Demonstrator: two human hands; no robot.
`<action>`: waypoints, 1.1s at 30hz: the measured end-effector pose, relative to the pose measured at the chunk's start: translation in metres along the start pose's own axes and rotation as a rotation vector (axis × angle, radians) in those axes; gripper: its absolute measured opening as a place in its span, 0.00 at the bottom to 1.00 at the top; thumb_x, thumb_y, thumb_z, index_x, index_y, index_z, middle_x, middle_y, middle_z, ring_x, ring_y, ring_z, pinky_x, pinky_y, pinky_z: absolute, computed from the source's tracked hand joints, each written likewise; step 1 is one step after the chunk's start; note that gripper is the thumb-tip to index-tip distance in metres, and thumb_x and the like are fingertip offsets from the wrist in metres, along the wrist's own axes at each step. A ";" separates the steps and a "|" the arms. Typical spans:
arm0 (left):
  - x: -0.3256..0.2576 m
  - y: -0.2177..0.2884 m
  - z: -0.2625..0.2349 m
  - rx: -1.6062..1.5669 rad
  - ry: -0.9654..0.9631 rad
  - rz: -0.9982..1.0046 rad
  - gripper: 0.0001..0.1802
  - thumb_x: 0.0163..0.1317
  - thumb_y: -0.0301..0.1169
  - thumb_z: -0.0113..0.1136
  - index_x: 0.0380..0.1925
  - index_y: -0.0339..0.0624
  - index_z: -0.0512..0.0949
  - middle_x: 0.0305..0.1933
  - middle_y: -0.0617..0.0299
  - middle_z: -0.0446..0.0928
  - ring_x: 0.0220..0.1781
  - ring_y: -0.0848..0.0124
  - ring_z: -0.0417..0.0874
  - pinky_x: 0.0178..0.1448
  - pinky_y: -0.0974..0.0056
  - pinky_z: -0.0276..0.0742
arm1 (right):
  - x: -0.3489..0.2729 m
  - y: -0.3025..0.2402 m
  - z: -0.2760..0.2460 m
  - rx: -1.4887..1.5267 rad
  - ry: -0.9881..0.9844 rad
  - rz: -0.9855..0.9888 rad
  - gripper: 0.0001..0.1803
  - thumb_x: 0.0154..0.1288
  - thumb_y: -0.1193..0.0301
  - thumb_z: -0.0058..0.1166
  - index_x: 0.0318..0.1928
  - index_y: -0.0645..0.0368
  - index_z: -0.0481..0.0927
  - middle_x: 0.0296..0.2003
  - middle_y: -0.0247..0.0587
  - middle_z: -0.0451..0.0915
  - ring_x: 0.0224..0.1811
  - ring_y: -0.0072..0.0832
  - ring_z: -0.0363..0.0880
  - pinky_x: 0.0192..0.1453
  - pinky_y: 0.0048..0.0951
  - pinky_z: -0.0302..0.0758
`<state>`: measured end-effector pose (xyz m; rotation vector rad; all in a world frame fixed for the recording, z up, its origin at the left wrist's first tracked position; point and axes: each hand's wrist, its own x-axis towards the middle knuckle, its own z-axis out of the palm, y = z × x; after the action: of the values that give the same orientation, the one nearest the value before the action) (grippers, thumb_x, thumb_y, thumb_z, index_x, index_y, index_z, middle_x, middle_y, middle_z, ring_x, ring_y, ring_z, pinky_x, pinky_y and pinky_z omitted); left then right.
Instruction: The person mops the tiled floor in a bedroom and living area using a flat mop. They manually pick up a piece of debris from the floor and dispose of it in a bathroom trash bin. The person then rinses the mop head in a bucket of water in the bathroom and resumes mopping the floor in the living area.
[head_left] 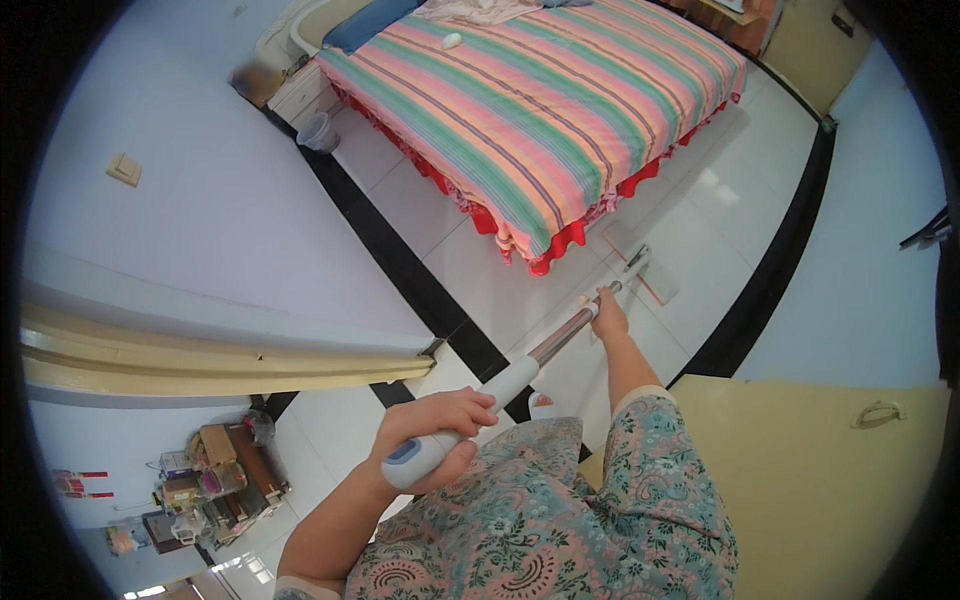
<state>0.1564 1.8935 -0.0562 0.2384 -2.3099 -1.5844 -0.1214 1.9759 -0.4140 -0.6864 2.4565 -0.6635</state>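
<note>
A long-handled flat mop (512,381) with a white grip, a metal pole and a blue end cap slants away from me. My left hand (430,425) is wrapped round the grip near its top end. Farther down, my right hand (610,318) is closed round the pole, with that arm stretched forward. The pale, orange-edged mop head (655,280) lies on the white tiled floor (712,235), just off the near corner of the bed. Its pale colour blends with the tiles, so its full outline is hard to tell.
A bed (540,110) with a striped cover and red frill stands ahead. A waste bin (318,133) sits by the white bedside cabinet (298,95). Yellow door (840,470) at right, door frame (220,365) at left. Boxes and clutter (215,480) pile up at lower left.
</note>
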 end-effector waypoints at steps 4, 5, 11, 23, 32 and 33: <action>-0.021 -0.003 -0.007 -0.034 0.072 -0.081 0.08 0.45 0.19 0.57 0.28 0.33 0.74 0.36 0.51 0.78 0.47 0.58 0.79 0.56 0.56 0.71 | 0.001 0.009 0.024 -0.071 0.037 -0.091 0.17 0.52 0.72 0.53 0.44 0.51 0.68 0.51 0.38 0.71 0.48 0.40 0.74 0.47 0.39 0.72; -0.027 -0.001 -0.009 -0.039 0.092 -0.091 0.08 0.45 0.19 0.56 0.29 0.32 0.74 0.36 0.51 0.78 0.47 0.58 0.78 0.56 0.56 0.70 | -0.001 0.008 0.030 -0.093 0.076 -0.109 0.15 0.52 0.72 0.53 0.43 0.52 0.69 0.51 0.39 0.71 0.48 0.41 0.74 0.46 0.39 0.72; -0.094 0.023 -0.038 -0.038 0.255 -0.148 0.07 0.47 0.19 0.54 0.29 0.31 0.74 0.35 0.49 0.78 0.45 0.58 0.79 0.58 0.53 0.69 | -0.064 -0.056 0.039 -0.106 -0.173 -0.171 0.11 0.55 0.70 0.50 0.40 0.55 0.70 0.45 0.40 0.71 0.46 0.42 0.74 0.46 0.40 0.72; -0.335 0.080 -0.121 0.009 0.440 -0.244 0.10 0.44 0.26 0.59 0.27 0.30 0.74 0.30 0.46 0.77 0.40 0.54 0.79 0.55 0.48 0.70 | -0.268 -0.132 0.190 -0.113 -0.308 -0.293 0.13 0.53 0.71 0.50 0.40 0.57 0.69 0.43 0.44 0.72 0.44 0.44 0.75 0.45 0.42 0.73; -0.462 0.175 -0.182 0.208 0.599 -0.211 0.15 0.44 0.35 0.58 0.24 0.32 0.70 0.27 0.44 0.74 0.35 0.52 0.77 0.42 0.48 0.75 | -0.427 -0.229 0.256 0.006 -0.604 -0.705 0.13 0.53 0.63 0.56 0.35 0.56 0.73 0.36 0.45 0.76 0.41 0.44 0.76 0.41 0.43 0.73; -0.470 0.177 -0.184 0.213 0.597 -0.160 0.15 0.45 0.34 0.58 0.24 0.32 0.70 0.27 0.44 0.74 0.34 0.52 0.77 0.42 0.48 0.75 | -0.432 -0.237 0.259 -0.031 -0.637 -0.736 0.13 0.52 0.62 0.57 0.35 0.55 0.73 0.35 0.43 0.77 0.39 0.43 0.77 0.40 0.42 0.73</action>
<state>0.6690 1.9478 0.0867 0.8404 -2.0059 -1.1183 0.4288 1.9655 -0.3333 -1.5634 1.6015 -0.5378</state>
